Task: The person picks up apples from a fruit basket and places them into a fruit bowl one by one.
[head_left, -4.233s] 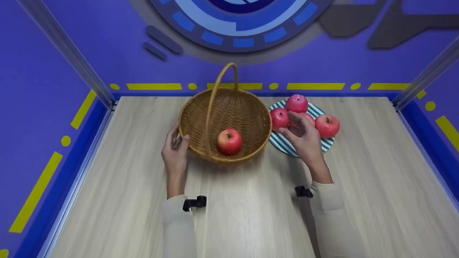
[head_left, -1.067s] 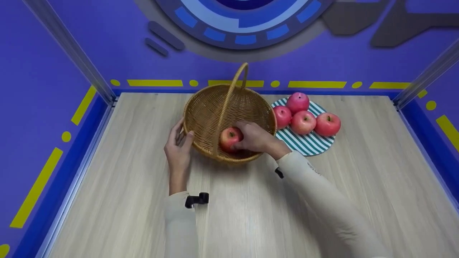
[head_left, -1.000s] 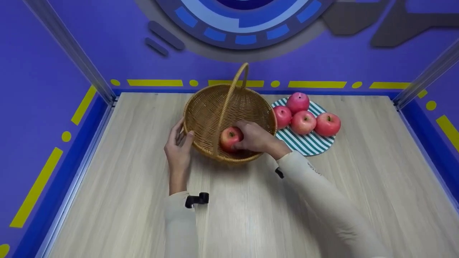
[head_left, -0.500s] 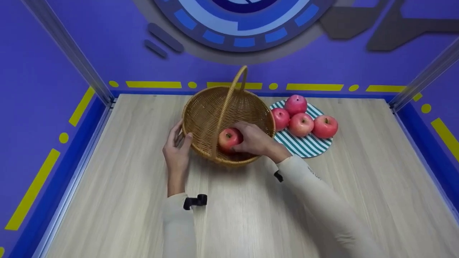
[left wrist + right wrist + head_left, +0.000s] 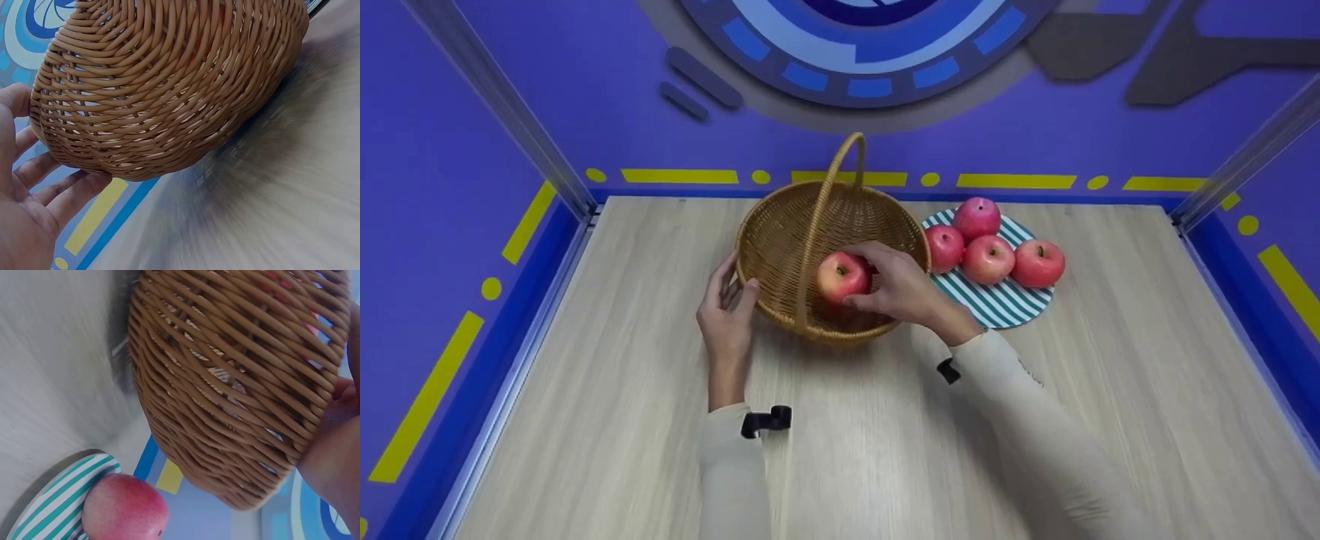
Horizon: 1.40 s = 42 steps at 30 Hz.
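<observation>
A brown wicker basket (image 5: 765,240) with a hooped handle stands at the back middle of the table. My left hand (image 5: 726,322) holds it at the left side, thumb by the rim; in the left wrist view, the fingers (image 5: 79,194) lie against the woven outer wall. Inside the basket, my right hand (image 5: 904,289) grips a red-and-yellow apple (image 5: 840,276) from its right side, the thumb near the front and the fingers behind. The right wrist view shows mostly the basket's outer wall (image 5: 225,394), which hides most of the hand and apple.
Right of the basket lies a round plate (image 5: 997,307) with green and white stripes. Several red apples (image 5: 988,259) are grouped on it, one close to the basket's rim. Blue patterned walls (image 5: 1035,142) enclose the wooden table (image 5: 840,450) at the back and sides.
My right hand came from over the plate into the basket and took hold of the apple. In the last half second, apple and hand rose slightly. The basket's handle swung a little left.
</observation>
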### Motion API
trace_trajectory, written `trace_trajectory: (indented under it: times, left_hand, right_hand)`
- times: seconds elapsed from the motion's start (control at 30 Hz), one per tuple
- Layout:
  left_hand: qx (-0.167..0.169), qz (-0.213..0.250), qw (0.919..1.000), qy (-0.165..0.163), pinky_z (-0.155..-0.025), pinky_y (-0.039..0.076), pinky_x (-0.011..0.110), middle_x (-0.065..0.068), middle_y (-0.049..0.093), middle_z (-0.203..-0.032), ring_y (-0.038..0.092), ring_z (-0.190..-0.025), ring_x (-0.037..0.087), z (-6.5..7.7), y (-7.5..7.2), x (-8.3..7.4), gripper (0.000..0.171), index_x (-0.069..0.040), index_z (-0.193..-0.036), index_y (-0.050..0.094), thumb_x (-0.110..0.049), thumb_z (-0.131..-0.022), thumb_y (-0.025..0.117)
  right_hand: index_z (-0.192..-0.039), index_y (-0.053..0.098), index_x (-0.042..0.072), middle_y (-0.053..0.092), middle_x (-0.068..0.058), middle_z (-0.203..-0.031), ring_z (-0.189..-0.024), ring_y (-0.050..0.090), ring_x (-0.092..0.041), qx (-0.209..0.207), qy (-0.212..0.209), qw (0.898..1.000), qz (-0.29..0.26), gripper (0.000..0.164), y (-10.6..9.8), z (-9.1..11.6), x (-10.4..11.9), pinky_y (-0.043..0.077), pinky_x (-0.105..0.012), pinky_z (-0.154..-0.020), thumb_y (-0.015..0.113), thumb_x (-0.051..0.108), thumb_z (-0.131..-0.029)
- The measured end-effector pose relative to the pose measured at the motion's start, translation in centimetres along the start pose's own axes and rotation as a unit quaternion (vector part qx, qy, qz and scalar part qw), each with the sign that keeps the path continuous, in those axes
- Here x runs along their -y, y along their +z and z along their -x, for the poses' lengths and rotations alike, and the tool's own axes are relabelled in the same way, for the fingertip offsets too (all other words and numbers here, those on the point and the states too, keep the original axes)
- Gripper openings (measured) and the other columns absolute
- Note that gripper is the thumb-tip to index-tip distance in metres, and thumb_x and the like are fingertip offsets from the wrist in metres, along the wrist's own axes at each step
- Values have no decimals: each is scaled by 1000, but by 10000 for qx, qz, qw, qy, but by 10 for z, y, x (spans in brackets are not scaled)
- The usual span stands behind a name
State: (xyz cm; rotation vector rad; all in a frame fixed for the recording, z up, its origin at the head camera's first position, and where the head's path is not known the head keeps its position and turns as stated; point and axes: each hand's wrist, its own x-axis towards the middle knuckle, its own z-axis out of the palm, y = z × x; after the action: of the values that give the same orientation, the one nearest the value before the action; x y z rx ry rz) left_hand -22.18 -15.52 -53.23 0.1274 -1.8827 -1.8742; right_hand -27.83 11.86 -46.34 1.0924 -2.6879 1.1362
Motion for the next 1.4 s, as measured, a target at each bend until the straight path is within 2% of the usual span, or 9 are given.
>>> trace_trajectory:
  times: [0.13,0.23,0.37,0.5,0.73,0.83,1.03,1.2,1.4]
  left_hand:
    - [2,14,9999,-111,-116,45,44,19,52,-156,54,-138,40,1,0,-3,53,-5,-154,54,-8,-103,69]
    - [23,92,9999,-98,-116,44,44,21,52,-155,54,-138,43,4,1,-15,52,-1,-153,54,-7,-103,69]
    - [39,99,9999,-103,-116,45,44,22,54,-154,54,-137,43,9,2,-30,51,1,-152,54,-7,-103,68]
    - [27,139,9998,-160,-116,45,42,22,54,-154,55,-137,42,9,2,-32,51,2,-152,54,-6,-103,67]
    - [-22,175,9997,-197,-117,44,43,20,53,-155,54,-138,42,1,0,-7,52,-1,-153,54,-5,-103,68]
    - [-17,193,9997,-174,-117,44,43,17,53,-156,55,-138,39,1,-1,-1,53,-4,-154,54,-8,-103,69]
    - [-22,75,9999,-126,-115,47,40,10,56,-154,57,-137,30,2,-3,2,52,-12,-153,57,-18,-104,71]
    - [-29,-36,9999,-123,-114,47,37,7,58,-152,58,-135,26,2,-4,2,50,-16,-152,59,-22,-104,71]
    - [-20,16,9998,-204,-115,46,37,9,57,-152,56,-137,27,2,-3,1,49,-13,-152,59,-20,-104,70]
  right_hand:
    - [-147,58,0,63,-14,-140,-123,62,-25,-200,116,9994,-261,70,-7,7,2,56,-40,-103,90,19,-87]
    - [-147,58,2,63,-12,-139,-121,63,-23,-390,211,9982,-404,70,-13,12,4,56,-39,-102,90,18,-87]
    - [-148,58,4,63,-11,-141,-123,62,-23,-674,280,9966,-370,72,-22,20,7,54,-41,-105,91,19,-86]
    - [-149,57,3,63,-12,-143,-125,60,-24,-948,255,9946,-331,74,-32,29,8,51,-43,-109,91,19,-86]
    - [-150,56,2,64,-10,-141,-124,64,-23,-1403,174,9874,-708,75,-45,48,5,59,-43,-100,92,15,-85]
    - [-149,57,2,65,-9,-141,-126,64,-23,-1642,190,9839,-674,75,-50,56,2,59,-38,-99,93,12,-84]
    - [-148,58,1,63,-13,-141,-124,63,-26,-2025,452,9758,-694,75,-61,73,-2,55,-25,-102,93,5,-82]
    - [-149,57,0,61,-14,-143,-126,63,-28,-2218,635,9699,-773,74,-69,84,-8,52,-18,-100,92,4,-83]
    - [-149,56,-3,60,-17,-143,-125,62,-30,-2362,701,9646,-940,75,-75,96,-18,53,-18,-100,91,1,-82]
